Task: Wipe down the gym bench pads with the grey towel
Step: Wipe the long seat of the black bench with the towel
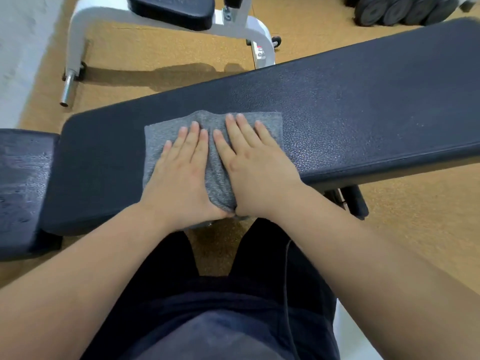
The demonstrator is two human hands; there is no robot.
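Hands [218, 167], two, flat on one grey towel [155, 141]

No text can be read; the sticker [260, 51] on the white frame [78, 29] is blurred.

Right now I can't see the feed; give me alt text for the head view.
Both hands, left hand and right hand, press flat on a grey towel spread across the long dark bench pad. A shorter seat pad adjoins its left end; a white-framed machine stands beyond.
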